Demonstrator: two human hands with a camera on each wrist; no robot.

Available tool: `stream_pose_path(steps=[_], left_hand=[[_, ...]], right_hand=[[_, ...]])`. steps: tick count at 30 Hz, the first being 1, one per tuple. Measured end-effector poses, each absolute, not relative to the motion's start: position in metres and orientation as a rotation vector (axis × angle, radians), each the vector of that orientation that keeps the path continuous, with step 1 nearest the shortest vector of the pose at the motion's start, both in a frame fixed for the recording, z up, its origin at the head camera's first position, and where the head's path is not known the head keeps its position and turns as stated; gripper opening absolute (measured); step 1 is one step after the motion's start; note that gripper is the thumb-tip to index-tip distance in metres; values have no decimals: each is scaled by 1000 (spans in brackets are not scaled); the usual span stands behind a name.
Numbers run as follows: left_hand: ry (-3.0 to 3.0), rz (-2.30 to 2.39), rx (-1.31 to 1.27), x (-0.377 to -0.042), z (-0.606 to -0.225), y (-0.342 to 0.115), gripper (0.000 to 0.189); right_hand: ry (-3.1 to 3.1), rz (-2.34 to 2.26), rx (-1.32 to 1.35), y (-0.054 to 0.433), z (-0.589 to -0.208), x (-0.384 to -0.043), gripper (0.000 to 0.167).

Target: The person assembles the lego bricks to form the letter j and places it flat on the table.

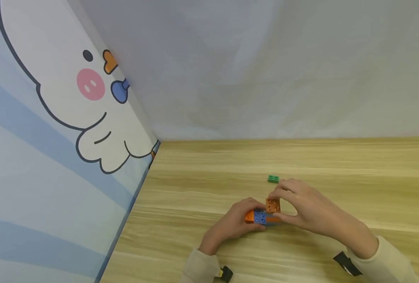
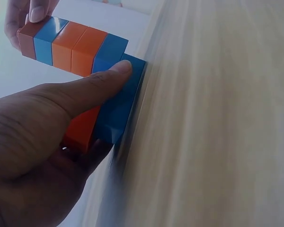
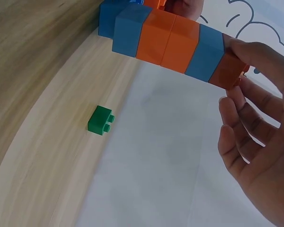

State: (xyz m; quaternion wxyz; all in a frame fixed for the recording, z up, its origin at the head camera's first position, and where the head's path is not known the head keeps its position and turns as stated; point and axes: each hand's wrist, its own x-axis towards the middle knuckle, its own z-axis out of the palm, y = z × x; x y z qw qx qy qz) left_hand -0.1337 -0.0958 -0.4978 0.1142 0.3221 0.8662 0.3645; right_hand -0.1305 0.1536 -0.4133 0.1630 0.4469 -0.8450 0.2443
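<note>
A tower of toy bricks stands on the table; its column of blue and orange bricks (image 3: 156, 40) has a brown-orange brick (image 1: 273, 205) on top. At the foot are a blue brick (image 2: 118, 104) and an orange brick (image 1: 249, 216). My left hand (image 1: 235, 220) grips this lower part, thumb on the near side and fingers partly hidden behind. With thumb and forefinger my right hand (image 1: 304, 206) pinches the top brick, which sits against the blue one below it. The other right fingers are loosely bent beside the tower.
A small green brick (image 1: 273, 179) lies on the wooden table (image 1: 195, 181) just beyond the right hand. A pale grey wall (image 1: 266, 78) rises behind the table. On the left stands a panel with a cartoon drawing (image 1: 61, 98).
</note>
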Motion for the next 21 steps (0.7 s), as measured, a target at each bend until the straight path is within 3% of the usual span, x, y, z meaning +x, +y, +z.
stream_pose_path(steps=[9,21], left_hand=[[2621,1109,886,-128,-491,-115,51],[2633,1159,882,-125,-488,-126,41]], right_hand=[[-2412,762,1221,157,-415,-123,46],[-2367,765,1206,157,-426,-119,41]])
